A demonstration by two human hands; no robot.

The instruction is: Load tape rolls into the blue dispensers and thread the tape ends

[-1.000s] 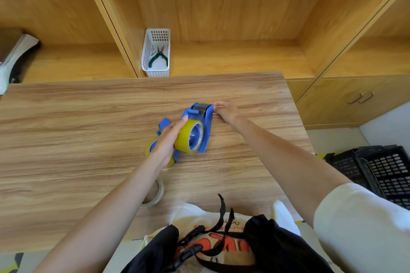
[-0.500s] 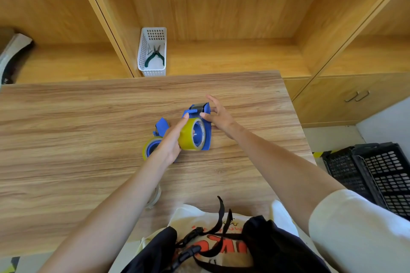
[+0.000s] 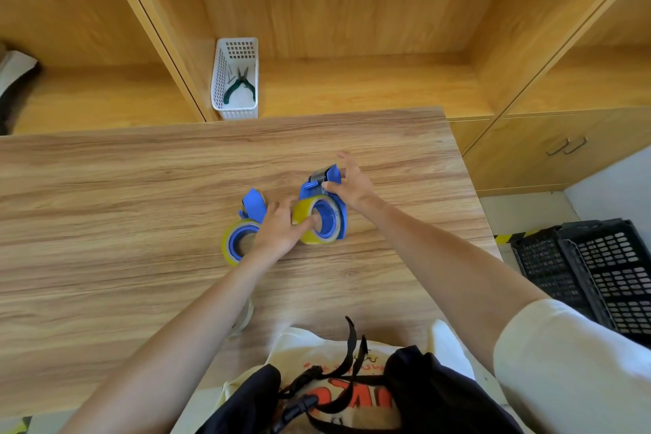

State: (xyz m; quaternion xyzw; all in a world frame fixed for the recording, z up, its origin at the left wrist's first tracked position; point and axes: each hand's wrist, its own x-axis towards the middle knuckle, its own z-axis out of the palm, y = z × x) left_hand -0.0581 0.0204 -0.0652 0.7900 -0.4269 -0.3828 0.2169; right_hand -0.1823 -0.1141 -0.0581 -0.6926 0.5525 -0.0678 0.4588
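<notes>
A blue dispenser (image 3: 336,203) stands on edge in the middle of the wooden table (image 3: 105,208), with a yellowish tape roll (image 3: 305,218) on its hub. My left hand (image 3: 280,227) grips this roll, a finger reaching into the blue core. My right hand (image 3: 348,181) pinches the dispenser's head near the grey cutter, other fingers spread. A second blue dispenser (image 3: 253,203) with its own yellow roll (image 3: 232,240) lies flat just left, partly hidden by my left hand. A clear tape roll (image 3: 245,319) peeks out beneath my left forearm.
A white basket (image 3: 235,79) holding green-handled pliers (image 3: 239,84) stands on the shelf behind the table. Black plastic crates (image 3: 591,264) sit on the floor at the right. A black bag with straps (image 3: 352,391) lies on my lap at the table's near edge.
My left hand slid from the roll's outer side onto its face and into the core. My right hand moved from the dispenser's far end to pinch its head, and the second dispenser came into sight.
</notes>
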